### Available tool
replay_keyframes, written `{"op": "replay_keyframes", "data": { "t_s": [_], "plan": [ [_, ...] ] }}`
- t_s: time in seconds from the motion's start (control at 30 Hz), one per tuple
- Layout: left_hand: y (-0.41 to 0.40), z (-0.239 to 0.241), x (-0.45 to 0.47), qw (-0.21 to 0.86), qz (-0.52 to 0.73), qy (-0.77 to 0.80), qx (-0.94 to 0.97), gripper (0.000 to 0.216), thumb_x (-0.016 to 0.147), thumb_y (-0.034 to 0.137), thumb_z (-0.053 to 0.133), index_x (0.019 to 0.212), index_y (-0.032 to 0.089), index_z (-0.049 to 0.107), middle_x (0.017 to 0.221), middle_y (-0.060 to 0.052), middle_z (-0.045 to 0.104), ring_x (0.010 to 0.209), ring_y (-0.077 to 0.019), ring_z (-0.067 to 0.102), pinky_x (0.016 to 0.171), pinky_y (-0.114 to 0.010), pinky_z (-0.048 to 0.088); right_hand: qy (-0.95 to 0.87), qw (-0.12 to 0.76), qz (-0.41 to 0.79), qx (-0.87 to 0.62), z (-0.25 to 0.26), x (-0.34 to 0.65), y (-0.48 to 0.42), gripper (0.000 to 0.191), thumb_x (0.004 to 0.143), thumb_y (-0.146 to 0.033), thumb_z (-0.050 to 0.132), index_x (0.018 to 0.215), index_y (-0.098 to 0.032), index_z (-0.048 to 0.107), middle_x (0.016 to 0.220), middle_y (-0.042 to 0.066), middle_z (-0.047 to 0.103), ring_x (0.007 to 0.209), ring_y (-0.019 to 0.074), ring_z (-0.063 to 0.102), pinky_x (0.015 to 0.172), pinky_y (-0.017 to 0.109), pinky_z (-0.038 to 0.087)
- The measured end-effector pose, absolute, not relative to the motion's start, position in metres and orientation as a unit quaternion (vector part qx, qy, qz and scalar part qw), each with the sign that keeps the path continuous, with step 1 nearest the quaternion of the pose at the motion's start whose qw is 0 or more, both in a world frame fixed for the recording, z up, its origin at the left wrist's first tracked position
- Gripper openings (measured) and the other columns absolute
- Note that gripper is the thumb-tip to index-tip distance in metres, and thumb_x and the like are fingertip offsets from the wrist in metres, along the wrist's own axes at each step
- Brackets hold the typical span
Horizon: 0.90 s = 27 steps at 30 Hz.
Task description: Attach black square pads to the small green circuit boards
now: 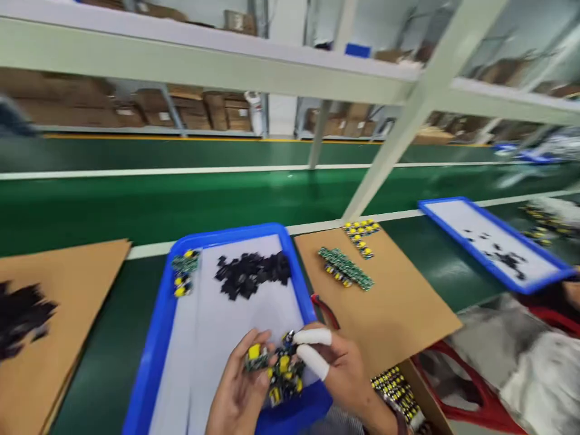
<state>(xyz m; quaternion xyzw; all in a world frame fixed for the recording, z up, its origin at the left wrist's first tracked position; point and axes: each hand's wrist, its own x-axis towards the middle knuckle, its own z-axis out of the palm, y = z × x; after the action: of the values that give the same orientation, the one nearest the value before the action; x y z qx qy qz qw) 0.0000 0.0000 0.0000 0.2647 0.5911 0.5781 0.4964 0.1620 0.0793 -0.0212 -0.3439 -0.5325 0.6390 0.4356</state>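
Observation:
My left hand (242,383) is closed around a small green circuit board (257,361) that carries a yellow block component. White finger cots cover the thumb and forefinger of my right hand (338,368), which pinch the edge of another circuit board. Between both hands is a cluster of circuit boards (284,377) with yellow parts; how much of it rests in my palm cannot be made out. Below and beyond them lies a blue tray (149,356) with a white lining. Black flat pieces (251,273) are heaped in it, and a few boards (183,272) sit in its far left corner.
Cardboard (389,302) to the right bears rows of boards (347,269). More black pieces (22,317) lie on cardboard at the left. An open box of boards (399,393) stands low right, near a red chair frame (471,386). A second blue tray (489,241) is farther right.

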Motion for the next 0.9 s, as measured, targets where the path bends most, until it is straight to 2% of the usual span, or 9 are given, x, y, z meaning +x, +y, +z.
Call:
{"op": "replay_keyframes", "data": {
  "t_s": [0.2,0.37,0.63,0.7,0.8,0.9],
  "plan": [
    [-0.005,-0.004,0.015,0.517,0.604,0.544,0.269,0.049,0.095,0.038,0.069,0.141,0.028,0.056,0.144,-0.011,0.062,0.129,-0.0296,0.062,0.106,-0.038,0.056,-0.526,0.439,0.645,-0.339,-0.017,0.179,0.070,0.023,0.091,-0.022,0.075,0.111,-0.034,0.079,0.103,0.002,0.077,0.091,0.0157,0.076,0.085,0.024,0.062],
    [-0.004,-0.001,0.024,0.535,0.608,0.523,0.265,0.042,0.097,0.031,0.069,0.136,0.027,0.055,0.144,-0.012,0.061,0.129,-0.0270,0.062,0.105,-0.036,0.056,-0.560,0.445,0.610,-0.341,-0.018,0.180,0.068,0.022,0.089,-0.016,0.074,0.106,-0.029,0.081,0.103,0.005,0.079,0.089,0.0171,0.076,0.081,0.025,0.064],
    [0.000,0.001,0.027,0.556,0.590,0.521,0.268,0.040,0.094,0.031,0.073,0.131,0.022,0.060,0.136,-0.015,0.066,0.127,-0.0316,0.063,0.104,-0.044,0.056,-0.542,0.439,0.603,-0.387,-0.029,0.179,0.066,0.022,0.086,-0.019,0.076,0.106,-0.025,0.079,0.095,0.006,0.081,0.083,0.0197,0.079,0.079,0.029,0.067],
    [0.001,-0.001,0.026,0.553,0.581,0.531,0.273,0.038,0.093,0.031,0.073,0.129,0.022,0.063,0.133,-0.014,0.068,0.122,-0.0301,0.066,0.100,-0.042,0.058,-0.538,0.443,0.598,-0.397,-0.029,0.179,0.066,0.020,0.084,-0.019,0.077,0.103,-0.024,0.078,0.093,0.005,0.081,0.081,0.0188,0.079,0.078,0.027,0.066],
    [0.001,-0.004,0.024,0.528,0.568,0.554,0.304,0.035,0.093,0.031,0.073,0.127,0.024,0.069,0.136,-0.013,0.065,0.111,-0.0268,0.069,0.086,-0.034,0.062,-0.537,0.447,0.590,-0.405,-0.027,0.178,0.069,0.014,0.084,-0.018,0.076,0.097,-0.023,0.078,0.093,0.005,0.080,0.081,0.0175,0.078,0.078,0.025,0.065],
    [0.001,-0.006,0.020,0.489,0.555,0.580,0.341,0.042,0.088,0.030,0.079,0.129,0.025,0.071,0.138,-0.013,0.061,0.106,-0.0252,0.069,0.079,-0.029,0.062,-0.538,0.441,0.597,-0.400,-0.025,0.178,0.072,0.015,0.085,-0.017,0.075,0.098,-0.024,0.077,0.096,0.005,0.080,0.085,0.0169,0.078,0.081,0.024,0.064]
  ]
}}
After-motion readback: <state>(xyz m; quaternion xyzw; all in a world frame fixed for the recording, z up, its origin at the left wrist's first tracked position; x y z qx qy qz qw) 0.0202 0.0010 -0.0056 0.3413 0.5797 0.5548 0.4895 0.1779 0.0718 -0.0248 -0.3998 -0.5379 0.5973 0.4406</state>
